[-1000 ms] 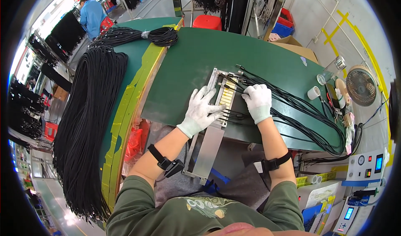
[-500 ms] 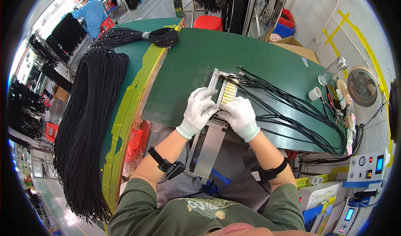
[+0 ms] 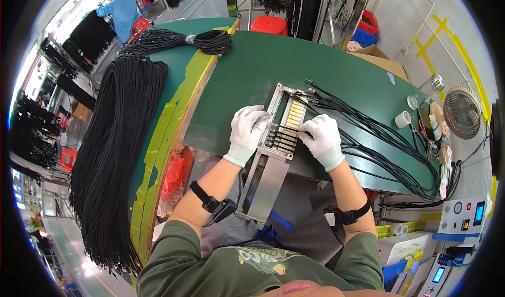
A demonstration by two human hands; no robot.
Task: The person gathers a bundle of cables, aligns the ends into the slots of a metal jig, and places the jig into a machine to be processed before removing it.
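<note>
A long metal fixture (image 3: 271,163) with yellow slots lies on the green table (image 3: 252,71) and overhangs its near edge. My left hand (image 3: 247,131), in a white glove, rests on the fixture's left rail. The gloved right hand (image 3: 322,138) pinches black cable ends at the fixture's right side, pressing them into the slots. Several black cables (image 3: 379,139) run from the fixture across the table to the right.
A thick bundle of black cables (image 3: 113,155) hangs over the table's left side, and a coiled bundle (image 3: 179,39) lies at the far left corner. A tape roll (image 3: 403,119), a small fan (image 3: 462,113) and control boxes (image 3: 463,218) stand right. A person in blue (image 3: 122,10) works at the back.
My right hand moved from the fixture's upper right down to its middle, then settled at the right edge with cable ends. The left hand stayed on the left rail.
</note>
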